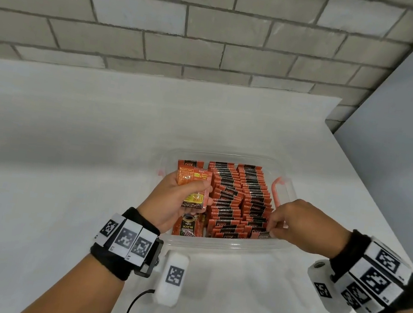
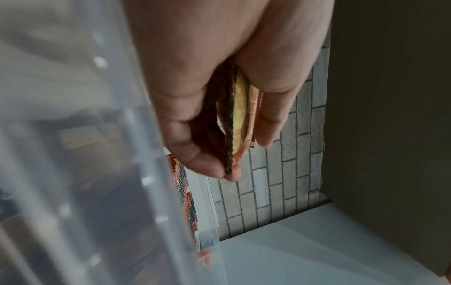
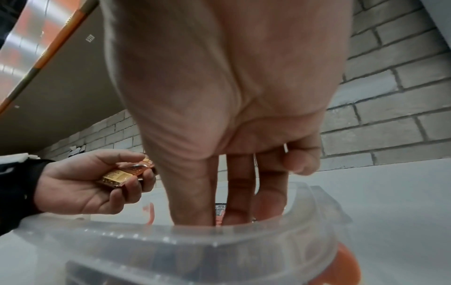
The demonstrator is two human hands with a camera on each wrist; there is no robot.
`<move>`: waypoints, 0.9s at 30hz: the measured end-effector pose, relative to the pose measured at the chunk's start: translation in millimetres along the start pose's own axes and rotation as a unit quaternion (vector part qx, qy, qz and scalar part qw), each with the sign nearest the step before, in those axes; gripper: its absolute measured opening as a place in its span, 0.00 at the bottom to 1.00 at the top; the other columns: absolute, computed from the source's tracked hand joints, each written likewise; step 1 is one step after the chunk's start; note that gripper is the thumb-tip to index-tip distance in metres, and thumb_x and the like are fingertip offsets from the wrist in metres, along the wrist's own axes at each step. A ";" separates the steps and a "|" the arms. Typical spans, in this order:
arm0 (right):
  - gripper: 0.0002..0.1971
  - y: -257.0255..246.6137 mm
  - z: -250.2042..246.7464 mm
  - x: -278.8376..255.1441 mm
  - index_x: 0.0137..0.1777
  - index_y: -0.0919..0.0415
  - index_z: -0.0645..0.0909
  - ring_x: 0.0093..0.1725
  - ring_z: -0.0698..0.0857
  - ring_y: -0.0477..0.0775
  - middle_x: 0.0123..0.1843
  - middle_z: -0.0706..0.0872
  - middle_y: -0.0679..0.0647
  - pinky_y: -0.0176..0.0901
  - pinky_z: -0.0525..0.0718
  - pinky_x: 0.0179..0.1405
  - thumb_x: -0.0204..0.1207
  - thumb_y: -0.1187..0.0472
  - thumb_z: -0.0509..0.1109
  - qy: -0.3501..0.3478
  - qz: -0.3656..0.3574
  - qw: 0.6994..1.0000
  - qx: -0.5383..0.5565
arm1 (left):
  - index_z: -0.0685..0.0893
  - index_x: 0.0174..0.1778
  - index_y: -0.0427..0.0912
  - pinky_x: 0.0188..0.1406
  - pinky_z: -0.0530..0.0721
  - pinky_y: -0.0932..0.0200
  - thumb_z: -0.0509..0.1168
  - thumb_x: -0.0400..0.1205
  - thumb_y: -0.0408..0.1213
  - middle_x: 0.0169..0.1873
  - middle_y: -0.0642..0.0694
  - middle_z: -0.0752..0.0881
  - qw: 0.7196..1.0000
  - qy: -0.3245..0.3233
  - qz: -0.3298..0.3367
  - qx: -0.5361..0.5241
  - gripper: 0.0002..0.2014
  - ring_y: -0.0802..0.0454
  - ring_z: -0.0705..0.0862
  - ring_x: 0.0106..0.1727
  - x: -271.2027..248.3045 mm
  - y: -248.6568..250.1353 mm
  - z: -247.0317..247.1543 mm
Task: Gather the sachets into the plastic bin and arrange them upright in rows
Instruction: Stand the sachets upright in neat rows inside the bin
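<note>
Head view: upright sachets (image 1: 240, 201) fill two rows inside the plastic bin (image 1: 219, 243); the right hand (image 1: 297, 222) dips its fingertips (image 3: 192, 212) into the near right corner, pinching a sachet top there, apparently to straighten it. The left hand (image 1: 178, 200) pinches a small stack of sachets (image 1: 194, 189) above the bin's left side, likely held ready as supply; one sachet (image 1: 187, 226) lies flat below it.

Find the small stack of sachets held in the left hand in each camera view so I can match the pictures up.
Head: the held sachets sit left of centre, above the bin's left column, gripped by the left hand.
Left wrist: seen edge-on at centre, pinched between thumb and fingers.
Right wrist: at left, mid-height, in the left hand.
Shared landmark: the clear plastic bin, along the left edge in the left wrist view and across the bottom in the right wrist view.
</note>
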State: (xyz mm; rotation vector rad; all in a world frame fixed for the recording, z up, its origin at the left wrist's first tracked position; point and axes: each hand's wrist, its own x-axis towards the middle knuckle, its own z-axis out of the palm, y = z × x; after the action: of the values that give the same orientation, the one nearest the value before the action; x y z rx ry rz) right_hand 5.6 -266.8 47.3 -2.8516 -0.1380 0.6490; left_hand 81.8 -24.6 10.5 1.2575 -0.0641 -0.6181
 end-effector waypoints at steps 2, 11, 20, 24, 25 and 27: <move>0.06 -0.9 -1.3 3.3 0.44 0.53 0.89 0.43 0.85 0.41 0.39 0.85 0.38 0.34 0.81 0.46 0.76 0.60 0.70 -0.013 0.007 1.000 -0.020 | 0.84 0.50 0.42 0.37 0.85 0.53 0.68 0.79 0.34 0.39 0.45 0.89 1.000 0.002 0.001 0.000 0.05 0.49 0.89 0.39 1.5 -1.1 -0.4; 0.07 -2.3 0.2 17.8 0.36 0.50 0.82 0.32 0.78 0.40 0.28 0.76 0.37 0.28 0.72 0.30 0.72 0.63 0.72 -0.032 -0.007 0.997 -0.074 | 0.83 0.52 0.37 0.36 0.85 0.53 0.63 0.82 0.32 0.40 0.41 0.89 1.000 0.000 -0.008 -0.014 0.07 0.46 0.89 0.40 4.4 -1.5 -2.0; 0.06 -27.8 -31.0 14.4 0.46 0.53 0.85 0.28 0.81 0.36 0.35 0.83 0.43 0.24 0.75 0.29 0.74 0.52 0.74 0.120 -0.036 0.965 0.232 | 0.81 0.56 0.40 0.42 0.86 0.54 0.64 0.80 0.25 0.46 0.44 0.90 0.999 -0.037 -0.009 -0.004 0.11 0.48 0.89 0.47 -0.4 7.7 7.7; 0.17 -48.3 -34.2 26.7 0.60 0.47 0.80 0.38 0.82 0.47 0.44 0.86 0.44 0.32 0.79 0.40 0.72 0.54 0.76 0.176 -0.077 0.938 0.289 | 0.81 0.54 0.42 0.28 0.83 0.65 0.67 0.78 0.24 0.43 0.46 0.90 0.998 -0.067 0.015 -0.003 0.12 0.51 0.90 0.43 -4.4 13.2 17.2; 0.16 -49.3 -32.7 29.9 0.58 0.48 0.81 0.38 0.83 0.47 0.43 0.86 0.45 0.32 0.80 0.40 0.71 0.57 0.77 0.183 -0.082 0.935 0.294 | 0.81 0.55 0.41 0.30 0.83 0.65 0.67 0.77 0.26 0.43 0.46 0.90 0.997 -0.070 0.018 -0.004 0.12 0.51 0.90 0.44 -5.3 13.4 18.4; 0.10 -49.8 -31.4 33.6 0.49 0.49 0.84 0.38 0.83 0.47 0.40 0.87 0.47 0.33 0.81 0.40 0.70 0.60 0.78 0.218 -0.088 0.922 0.306 | 0.82 0.58 0.39 0.37 0.86 0.61 0.68 0.76 0.36 0.46 0.44 0.89 0.997 -0.068 0.021 -0.009 0.15 0.49 0.89 0.47 -6.2 12.8 17.4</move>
State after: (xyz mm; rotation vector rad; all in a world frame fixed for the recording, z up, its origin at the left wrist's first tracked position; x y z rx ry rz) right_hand 47.4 -219.6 72.2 -2.2625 -0.0949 -0.0073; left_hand 75.2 -34.6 29.6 1.1930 -0.1983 -0.6664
